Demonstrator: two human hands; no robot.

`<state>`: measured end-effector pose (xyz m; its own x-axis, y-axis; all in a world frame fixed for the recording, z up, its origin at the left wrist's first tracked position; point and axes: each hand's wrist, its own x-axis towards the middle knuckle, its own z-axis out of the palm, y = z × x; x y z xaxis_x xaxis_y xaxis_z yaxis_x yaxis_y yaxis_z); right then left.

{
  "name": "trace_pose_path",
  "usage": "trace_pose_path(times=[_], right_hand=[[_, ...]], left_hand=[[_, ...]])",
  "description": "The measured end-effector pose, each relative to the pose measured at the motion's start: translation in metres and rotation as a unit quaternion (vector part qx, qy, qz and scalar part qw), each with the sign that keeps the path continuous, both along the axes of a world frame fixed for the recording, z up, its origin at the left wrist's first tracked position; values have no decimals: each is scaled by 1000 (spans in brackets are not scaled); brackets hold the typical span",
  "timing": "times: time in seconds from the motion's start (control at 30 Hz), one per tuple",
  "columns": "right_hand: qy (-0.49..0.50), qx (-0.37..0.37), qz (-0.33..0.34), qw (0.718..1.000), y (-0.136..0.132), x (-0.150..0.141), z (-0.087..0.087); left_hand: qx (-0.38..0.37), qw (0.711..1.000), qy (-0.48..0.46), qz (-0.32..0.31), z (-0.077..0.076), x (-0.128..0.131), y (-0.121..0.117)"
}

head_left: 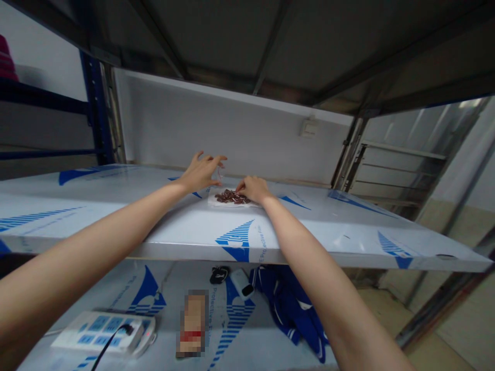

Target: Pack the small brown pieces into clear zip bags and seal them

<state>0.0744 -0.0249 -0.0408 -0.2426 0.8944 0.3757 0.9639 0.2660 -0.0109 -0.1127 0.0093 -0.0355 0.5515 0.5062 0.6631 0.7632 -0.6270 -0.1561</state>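
At the far left stood a blue rack post [95,103], behind a film-covered upper shelf [46,190] printed with blue marks; on the lower shelf [181,275] lay a white power strip [102,330] with a black cord [106,351] plugged in, and right of it a pixelated item [193,322]; above, the left hand [203,172] hung over the upper shelf, thumb and fingers curved apart about a faint see-through thing [219,176], its grip too unclear to tell; just right and below, small brown pieces [230,197] lay heaped on a white sheet [212,201] on the upper shelf, while beneath sat a small black item [219,275] and a pale device [242,283]; the right hand [254,188] bent its fingertips down to the heap's right side, whether gripping a piece could not be told; farther right, blue cloth [288,304] lay crumpled below
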Motion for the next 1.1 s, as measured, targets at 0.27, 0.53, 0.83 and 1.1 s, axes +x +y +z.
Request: trace_pose_path(times=[0.27, 0.53, 0.83, 1.1], right_hand=[[165, 79, 73, 980, 5, -3, 4], [141, 111, 87, 980, 2, -9, 5], [170, 96, 66, 979, 1, -9, 5], [296, -13, 96, 950, 23, 7, 4]], left_hand=[[-97, 994, -36, -36, -3, 0, 5], [-147, 974, -51, -163, -4, 10, 4], [-183, 953, -131, -204, -6, 4, 9], [-210, 938, -190, -200, -5, -3, 15]])
